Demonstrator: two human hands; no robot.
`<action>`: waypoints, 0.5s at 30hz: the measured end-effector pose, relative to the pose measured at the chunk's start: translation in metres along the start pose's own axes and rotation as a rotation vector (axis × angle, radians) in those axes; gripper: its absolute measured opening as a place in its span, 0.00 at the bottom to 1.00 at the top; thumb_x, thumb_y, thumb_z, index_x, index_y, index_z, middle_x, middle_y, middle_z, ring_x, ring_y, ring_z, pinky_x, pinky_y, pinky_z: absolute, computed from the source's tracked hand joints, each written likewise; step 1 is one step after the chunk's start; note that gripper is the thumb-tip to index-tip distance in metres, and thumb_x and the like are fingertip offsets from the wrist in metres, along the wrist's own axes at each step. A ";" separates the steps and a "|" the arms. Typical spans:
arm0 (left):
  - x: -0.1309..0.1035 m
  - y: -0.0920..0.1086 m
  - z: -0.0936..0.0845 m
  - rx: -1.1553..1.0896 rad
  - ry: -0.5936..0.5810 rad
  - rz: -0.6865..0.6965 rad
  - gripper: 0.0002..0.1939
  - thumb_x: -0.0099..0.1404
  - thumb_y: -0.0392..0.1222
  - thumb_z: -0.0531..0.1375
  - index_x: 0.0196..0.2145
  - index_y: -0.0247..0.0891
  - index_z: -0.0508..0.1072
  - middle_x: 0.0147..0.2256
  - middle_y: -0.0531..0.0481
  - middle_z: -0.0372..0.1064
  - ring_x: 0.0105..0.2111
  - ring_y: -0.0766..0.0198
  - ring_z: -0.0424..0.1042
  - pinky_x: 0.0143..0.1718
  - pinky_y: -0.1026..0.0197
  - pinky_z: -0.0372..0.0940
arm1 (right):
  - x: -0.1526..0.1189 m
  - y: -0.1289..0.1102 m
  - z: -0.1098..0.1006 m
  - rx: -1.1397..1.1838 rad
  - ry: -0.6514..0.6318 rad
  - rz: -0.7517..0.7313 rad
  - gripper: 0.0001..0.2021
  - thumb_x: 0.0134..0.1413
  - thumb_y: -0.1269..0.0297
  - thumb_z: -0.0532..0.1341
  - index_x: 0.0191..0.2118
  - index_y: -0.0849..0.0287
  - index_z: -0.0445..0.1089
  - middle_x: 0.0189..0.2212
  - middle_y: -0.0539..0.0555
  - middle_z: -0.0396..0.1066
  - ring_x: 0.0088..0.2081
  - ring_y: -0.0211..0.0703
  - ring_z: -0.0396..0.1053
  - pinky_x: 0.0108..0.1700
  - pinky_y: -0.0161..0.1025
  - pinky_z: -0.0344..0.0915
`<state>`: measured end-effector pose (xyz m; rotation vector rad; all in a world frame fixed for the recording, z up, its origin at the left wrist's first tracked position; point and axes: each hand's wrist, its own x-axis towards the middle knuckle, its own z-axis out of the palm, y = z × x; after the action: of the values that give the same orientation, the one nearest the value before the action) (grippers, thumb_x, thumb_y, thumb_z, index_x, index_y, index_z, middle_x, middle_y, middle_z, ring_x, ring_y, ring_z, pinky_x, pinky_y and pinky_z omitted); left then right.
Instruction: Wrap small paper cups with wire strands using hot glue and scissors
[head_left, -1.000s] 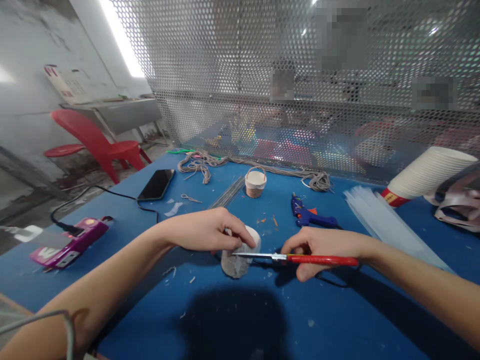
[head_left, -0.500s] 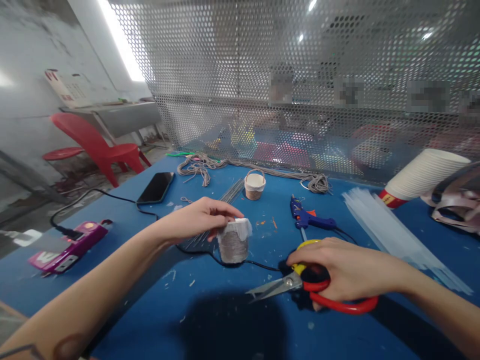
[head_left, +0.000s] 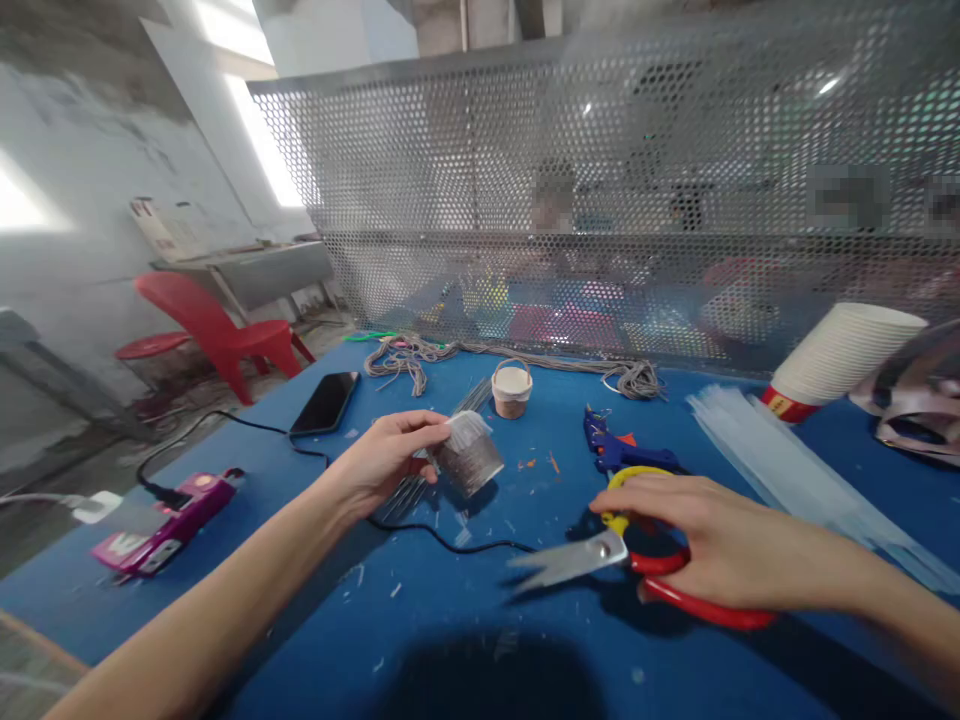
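Note:
In my left hand [head_left: 401, 445] is a small cup wrapped in grey cord [head_left: 466, 465], pinched at its white rim. The cup is tilted and slightly blurred, held just over the blue table. My right hand [head_left: 697, 535] grips a pair of scissors [head_left: 581, 560] with yellow and red handles. Their blades point left, a little apart, below and to the right of the cup. Behind the cup stands a little basket [head_left: 512, 390] with a white lining and a thin handle. A blue glue gun [head_left: 622, 450] lies just beyond my right hand.
Thin grey rods [head_left: 409, 495] and a black cable [head_left: 465, 548] lie by my left hand. Left are a phone [head_left: 325, 403] and a purple power strip [head_left: 161, 525]. Clear strips [head_left: 810, 480] and stacked paper cups [head_left: 847, 355] are right. Grey cord [head_left: 637, 380] runs before the perforated metal screen [head_left: 450, 200].
My left hand has tipped the wrapped cup over from upright, its rim now leaning left. The scissors stay in my right hand. The whole view has shifted a little.

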<state>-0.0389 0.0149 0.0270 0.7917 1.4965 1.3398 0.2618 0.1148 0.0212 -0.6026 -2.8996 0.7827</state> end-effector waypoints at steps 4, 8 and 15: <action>0.002 -0.001 0.007 -0.185 0.113 0.000 0.03 0.54 0.34 0.65 0.29 0.33 0.73 0.27 0.50 0.69 0.24 0.67 0.68 0.19 0.66 0.71 | 0.021 -0.002 0.015 0.540 0.243 0.213 0.22 0.46 0.55 0.65 0.48 0.55 0.67 0.29 0.49 0.70 0.27 0.39 0.67 0.31 0.36 0.66; -0.002 -0.004 0.022 -0.255 0.123 0.051 0.03 0.57 0.34 0.63 0.28 0.34 0.71 0.22 0.56 0.63 0.18 0.72 0.63 0.17 0.65 0.72 | 0.057 -0.009 0.040 1.064 0.479 0.252 0.24 0.44 0.51 0.67 0.45 0.57 0.63 0.29 0.49 0.71 0.22 0.35 0.65 0.25 0.34 0.63; -0.007 -0.020 0.041 0.021 0.147 0.258 0.14 0.56 0.48 0.64 0.32 0.35 0.68 0.21 0.58 0.68 0.10 0.76 0.61 0.09 0.73 0.55 | 0.095 -0.032 0.058 1.334 0.642 0.258 0.28 0.24 0.65 0.75 0.38 0.59 0.65 0.23 0.44 0.71 0.20 0.31 0.62 0.23 0.30 0.57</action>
<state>0.0039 0.0200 0.0109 0.9418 1.5637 1.6048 0.1534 0.0994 -0.0158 -0.7742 -1.2745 1.7937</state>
